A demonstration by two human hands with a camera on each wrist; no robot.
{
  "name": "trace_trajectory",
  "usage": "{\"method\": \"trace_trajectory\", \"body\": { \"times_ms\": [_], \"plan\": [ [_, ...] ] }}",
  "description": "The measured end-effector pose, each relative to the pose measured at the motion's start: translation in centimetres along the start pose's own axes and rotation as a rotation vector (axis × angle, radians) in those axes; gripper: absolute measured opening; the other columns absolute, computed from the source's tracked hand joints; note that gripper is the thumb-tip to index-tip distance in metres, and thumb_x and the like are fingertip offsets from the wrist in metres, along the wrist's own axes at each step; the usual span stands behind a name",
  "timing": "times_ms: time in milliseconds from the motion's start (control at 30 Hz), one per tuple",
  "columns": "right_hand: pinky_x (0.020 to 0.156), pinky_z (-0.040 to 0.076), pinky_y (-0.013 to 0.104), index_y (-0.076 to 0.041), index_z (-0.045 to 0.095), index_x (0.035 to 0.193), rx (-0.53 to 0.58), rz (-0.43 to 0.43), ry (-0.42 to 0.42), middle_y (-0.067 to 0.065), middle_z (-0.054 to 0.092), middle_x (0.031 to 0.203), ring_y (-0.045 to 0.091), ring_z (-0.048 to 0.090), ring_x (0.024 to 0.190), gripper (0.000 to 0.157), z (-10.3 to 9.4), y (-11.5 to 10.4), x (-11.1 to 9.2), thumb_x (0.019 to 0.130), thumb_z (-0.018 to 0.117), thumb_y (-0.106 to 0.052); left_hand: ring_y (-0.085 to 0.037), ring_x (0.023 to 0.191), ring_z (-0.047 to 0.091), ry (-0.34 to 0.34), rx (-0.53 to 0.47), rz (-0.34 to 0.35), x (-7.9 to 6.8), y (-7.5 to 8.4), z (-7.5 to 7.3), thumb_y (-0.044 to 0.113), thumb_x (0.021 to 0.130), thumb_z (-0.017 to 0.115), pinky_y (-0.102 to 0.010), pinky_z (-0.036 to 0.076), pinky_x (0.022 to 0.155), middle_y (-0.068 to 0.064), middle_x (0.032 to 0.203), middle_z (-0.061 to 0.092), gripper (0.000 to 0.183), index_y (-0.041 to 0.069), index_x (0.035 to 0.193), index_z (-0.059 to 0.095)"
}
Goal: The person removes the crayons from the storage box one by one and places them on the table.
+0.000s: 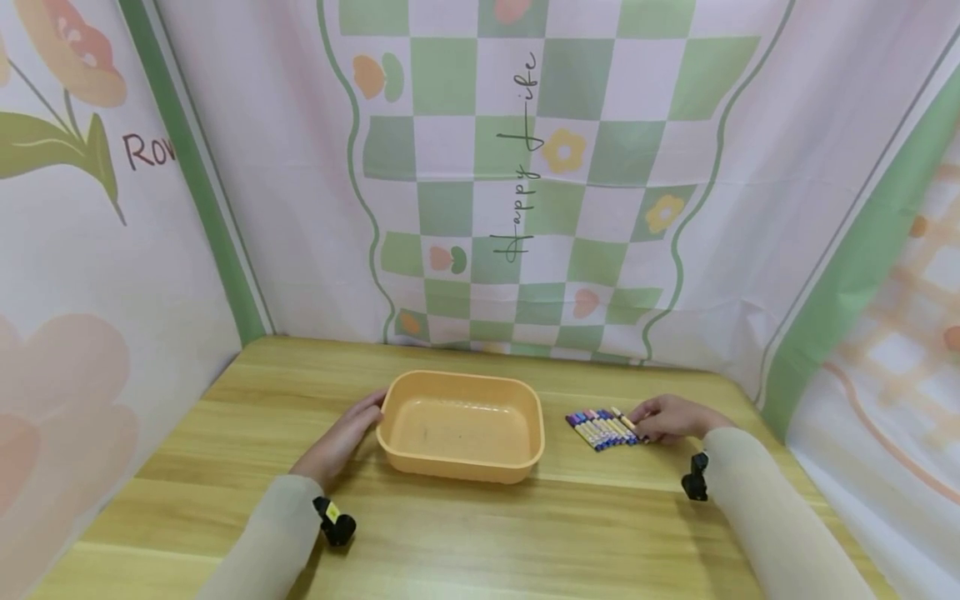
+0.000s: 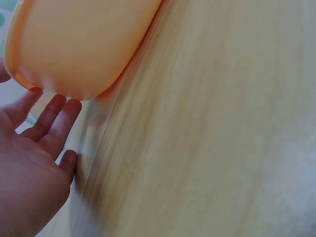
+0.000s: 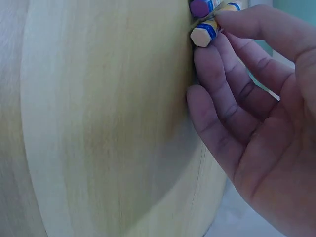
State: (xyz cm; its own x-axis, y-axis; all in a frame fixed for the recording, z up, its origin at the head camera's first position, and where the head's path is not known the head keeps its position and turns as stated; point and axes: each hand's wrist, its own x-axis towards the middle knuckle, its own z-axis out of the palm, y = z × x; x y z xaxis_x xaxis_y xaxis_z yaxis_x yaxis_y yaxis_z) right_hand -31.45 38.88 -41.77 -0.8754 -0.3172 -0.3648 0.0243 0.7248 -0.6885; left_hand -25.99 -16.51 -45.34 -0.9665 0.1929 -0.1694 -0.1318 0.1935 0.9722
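Note:
A shallow orange-yellow plastic basin [image 1: 461, 472] stands on the wooden table in the head view, with nothing inside but small dark specks. My left hand [image 1: 348, 437] is at its left end; in the left wrist view the loosely extended fingertips touch the outside of the basin wall [image 2: 84, 49]. To the basin's right lies a row of crayons [image 1: 600, 431] in various colours, side by side. My right hand [image 1: 670, 418] is at the row's right end. Close up, its thumb and fingers pinch a peach six-sided crayon [image 3: 201, 37] with a blue band, beside a purple-tipped crayon [image 3: 200, 8].
The light wooden table [image 1: 465, 542] reaches back to a hanging cloth [image 1: 442, 208] with a green-and-white check pattern. More printed cloth hangs at the left and right sides. Each sleeve carries a small black camera [image 1: 696, 477] at the wrist.

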Motion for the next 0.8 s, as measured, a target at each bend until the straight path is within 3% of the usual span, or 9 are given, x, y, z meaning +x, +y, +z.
{"method": "trace_trajectory", "body": {
  "times_ms": [233,467,800],
  "plan": [
    [0.056,0.044,0.022,0.005,0.063,0.125,0.033,0.018,0.01,0.002,0.057,0.077,0.013,0.05,0.068,0.041,0.2,0.1,-0.1,0.089,0.067,-0.012,-0.029,0.152,0.006,0.001,-0.003,-0.012,-0.2,0.1,-0.1,0.036,0.098,0.052,-0.063,-0.001,0.117,0.0,0.165,0.022,0.063,0.027,0.157,0.034],
    [0.062,0.049,0.028,0.007,0.061,0.125,0.0,0.023,0.037,0.007,0.063,0.088,0.019,0.056,0.078,0.039,0.3,-0.2,-0.5,0.092,0.064,-0.013,-0.029,0.152,0.006,-0.003,-0.007,-0.01,-0.1,0.3,-0.1,0.035,0.098,0.053,-0.063,-0.002,0.117,-0.001,0.165,0.022,0.063,0.026,0.157,0.034],
    [0.062,0.052,0.029,0.012,0.058,0.123,-0.008,-0.064,0.079,0.01,0.065,0.092,0.02,0.059,0.079,0.038,0.2,-0.1,-1.2,0.099,0.057,-0.017,-0.028,0.152,0.009,-0.008,-0.018,-0.009,0.0,0.1,-0.1,0.032,0.098,0.052,-0.061,0.001,0.118,0.002,0.164,0.025,0.062,0.025,0.157,0.034]
  ]
}}
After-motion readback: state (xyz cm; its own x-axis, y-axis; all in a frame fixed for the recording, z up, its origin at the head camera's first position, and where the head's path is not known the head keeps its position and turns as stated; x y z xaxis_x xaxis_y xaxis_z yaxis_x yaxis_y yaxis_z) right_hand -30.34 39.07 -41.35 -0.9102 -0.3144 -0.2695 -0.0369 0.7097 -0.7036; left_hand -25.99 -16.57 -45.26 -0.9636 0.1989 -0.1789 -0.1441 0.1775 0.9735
